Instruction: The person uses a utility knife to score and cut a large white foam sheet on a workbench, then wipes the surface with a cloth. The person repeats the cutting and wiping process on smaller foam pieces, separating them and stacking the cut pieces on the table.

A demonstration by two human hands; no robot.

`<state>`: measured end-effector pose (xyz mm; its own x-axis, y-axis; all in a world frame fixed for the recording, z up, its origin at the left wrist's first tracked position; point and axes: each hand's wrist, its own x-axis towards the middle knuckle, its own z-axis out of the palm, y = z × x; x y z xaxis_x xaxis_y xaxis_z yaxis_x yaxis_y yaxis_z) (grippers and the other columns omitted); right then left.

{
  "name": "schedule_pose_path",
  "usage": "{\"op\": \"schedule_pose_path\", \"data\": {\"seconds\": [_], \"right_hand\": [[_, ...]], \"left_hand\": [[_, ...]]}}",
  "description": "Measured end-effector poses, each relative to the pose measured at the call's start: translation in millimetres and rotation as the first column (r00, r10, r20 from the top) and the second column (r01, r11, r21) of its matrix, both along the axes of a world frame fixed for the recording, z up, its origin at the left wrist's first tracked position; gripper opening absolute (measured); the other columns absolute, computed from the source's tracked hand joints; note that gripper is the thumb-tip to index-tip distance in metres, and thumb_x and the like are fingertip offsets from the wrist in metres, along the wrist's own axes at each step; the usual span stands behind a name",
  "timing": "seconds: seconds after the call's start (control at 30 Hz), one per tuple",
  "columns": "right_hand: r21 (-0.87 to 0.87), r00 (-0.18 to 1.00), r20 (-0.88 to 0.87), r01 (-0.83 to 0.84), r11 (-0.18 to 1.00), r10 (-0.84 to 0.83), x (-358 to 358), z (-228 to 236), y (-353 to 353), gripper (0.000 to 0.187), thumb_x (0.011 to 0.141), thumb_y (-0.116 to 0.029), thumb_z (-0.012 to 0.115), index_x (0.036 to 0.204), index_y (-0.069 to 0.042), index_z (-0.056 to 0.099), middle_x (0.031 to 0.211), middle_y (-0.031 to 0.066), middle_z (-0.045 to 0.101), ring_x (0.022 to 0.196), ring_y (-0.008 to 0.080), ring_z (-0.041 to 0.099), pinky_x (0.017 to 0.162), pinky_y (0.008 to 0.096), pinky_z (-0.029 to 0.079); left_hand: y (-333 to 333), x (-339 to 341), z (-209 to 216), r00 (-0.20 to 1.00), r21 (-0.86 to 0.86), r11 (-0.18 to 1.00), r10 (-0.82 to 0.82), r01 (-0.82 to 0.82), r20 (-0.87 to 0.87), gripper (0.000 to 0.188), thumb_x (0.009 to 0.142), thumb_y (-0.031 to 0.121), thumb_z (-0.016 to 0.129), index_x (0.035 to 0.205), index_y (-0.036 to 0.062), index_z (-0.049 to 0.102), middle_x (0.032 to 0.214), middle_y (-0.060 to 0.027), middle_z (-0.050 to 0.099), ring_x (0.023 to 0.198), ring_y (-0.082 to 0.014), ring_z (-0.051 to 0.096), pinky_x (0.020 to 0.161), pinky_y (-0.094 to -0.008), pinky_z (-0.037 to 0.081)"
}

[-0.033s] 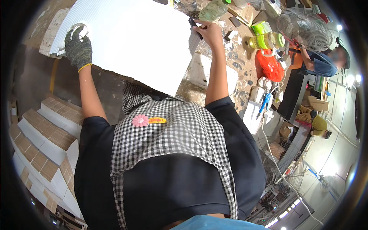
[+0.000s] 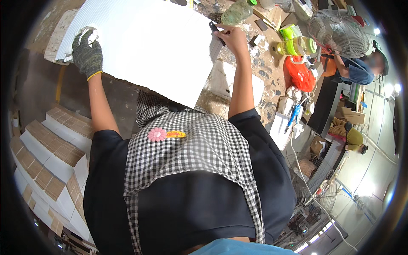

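Change since the frame just before: next to none, only a slight drift of the whole view. Both hands and the white sheet [image 2: 153, 51] keep their places; my reading, the work is paused or moving very finely.

Sheet: on the left part of the worktable [image 2: 264, 73], near corner pointing at the checked apron [image 2: 187, 146].

Right hand [image 2: 233, 39]: bare, at the sheet's right edge, close to its far right corner. Thumb and forefinger pinch a slim black tool [image 2: 216, 33]; pen or knife, cannot tell. Other fingers curled, partly hidden.

Left hand [image 2: 87, 57]: grey glove, by the sheet's left edge, fingers bent at a crumpled white wad [image 2: 90, 35]. Gripped or only pressed, cannot tell.

Containers: clear bottle [image 2: 237, 12], green cap on, tipped over near the table's far edge; contents unclear. Yellow-green jar [image 2: 296, 45] on its side towards the right edge, lidded, pale yellowish inside, perhaps liquid. Red bag [image 2: 300, 75] just beside it, bulging; contents hidden.
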<state>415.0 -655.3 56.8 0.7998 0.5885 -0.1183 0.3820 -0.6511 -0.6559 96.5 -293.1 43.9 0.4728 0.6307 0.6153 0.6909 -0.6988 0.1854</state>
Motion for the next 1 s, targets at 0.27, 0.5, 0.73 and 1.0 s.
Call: {"op": "schedule_pose_path", "data": {"seconds": [0.27,0.5,0.73,1.0], "right_hand": [[-0.088,0.985,-0.161,-0.073,0.993,0.058,-6,17,-6,0.035,0.082,-0.02,0.082,0.117,-0.015,0.079,0.078,0.0096,0.074,0.063,0.0171,0.064,0.062,0.0345,0.05],[0.036,0.997,-0.047,-0.06,0.998,0.062,4,13,1,0.035,0.085,-0.022,0.082,0.12,-0.019,0.078,0.079,0.0079,0.074,0.061,0.0145,0.059,0.059,0.0318,0.047],[-0.02,0.997,-0.049,-0.068,0.998,0.067,9,11,-1,0.032,0.084,-0.022,0.083,0.115,-0.019,0.08,0.084,0.0087,0.076,0.065,0.0149,0.062,0.063,0.0318,0.05],[0.016,0.989,-0.14,-0.049,0.999,0.05,7,14,2,0.031,0.085,-0.022,0.082,0.116,-0.018,0.079,0.098,0.0079,0.079,0.068,0.0162,0.065,0.062,0.0346,0.05]], "left_hand": [[0,0,3,1.0,0.011,1.0,0.02,-0.02,-0.02,0.044,0.075,0.011,0.078,0.118,0.021,0.071,0.13,-0.013,0.064,0.125,-0.0324,0.058,0.108,-0.046,0.047],[2,-3,2,1.0,0.025,0.999,-0.027,0.027,0.0,0.043,0.075,0.01,0.077,0.117,0.0188,0.072,0.126,-0.0129,0.066,0.123,-0.0322,0.059,0.106,-0.0456,0.048],[1,0,-2,0.999,0.044,0.999,-0.032,0.033,-0.008,0.042,0.075,0.01,0.078,0.116,0.0178,0.072,0.125,-0.0131,0.066,0.123,-0.0325,0.059,0.106,-0.0456,0.048],[0,0,3,1.0,0.001,1.0,-0.008,0.008,0.017,0.043,0.074,0.008,0.078,0.115,0.0183,0.073,0.126,-0.0139,0.064,0.123,-0.033,0.059,0.106,-0.0449,0.048]]}}
